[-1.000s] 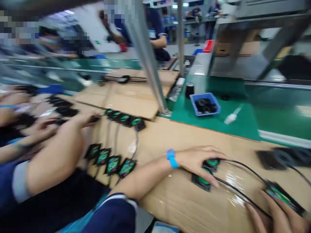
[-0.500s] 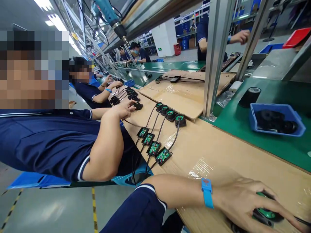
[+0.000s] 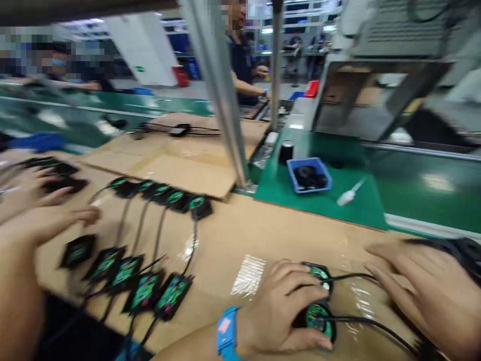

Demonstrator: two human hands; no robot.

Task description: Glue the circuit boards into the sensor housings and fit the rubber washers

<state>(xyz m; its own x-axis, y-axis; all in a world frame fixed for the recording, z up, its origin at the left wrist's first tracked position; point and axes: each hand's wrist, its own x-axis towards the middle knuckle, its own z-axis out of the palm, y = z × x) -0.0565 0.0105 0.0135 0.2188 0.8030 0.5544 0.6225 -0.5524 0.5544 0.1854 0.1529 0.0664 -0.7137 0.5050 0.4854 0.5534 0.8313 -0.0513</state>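
My left hand (image 3: 289,306), with a blue wristband, is closed over two round black housings with green circuit boards (image 3: 319,318). Its fingers curl over their left sides, and the housings lie side by side on the cardboard. Black cables (image 3: 361,321) run rightward from them toward my right hand (image 3: 421,286). That hand is blurred by motion; its fingers stretch out to the left and look apart, low over the right part of the cardboard. Dark parts (image 3: 462,250) lie beside and partly behind it. What lies beneath the palm is hidden.
Left of my hands lie several cabled round housings (image 3: 197,203) and square boards in black cases (image 3: 173,296). A co-worker's hand (image 3: 56,220) reaches among them. A blue bin of black parts (image 3: 310,175) and a white bottle (image 3: 349,195) are on the green mat. A metal post (image 3: 218,85) stands ahead.
The view has swung right, bringing my right hand into sight. My left hand now covers two round housings side by side. A fifth cabled unit shows in the co-worker's row.
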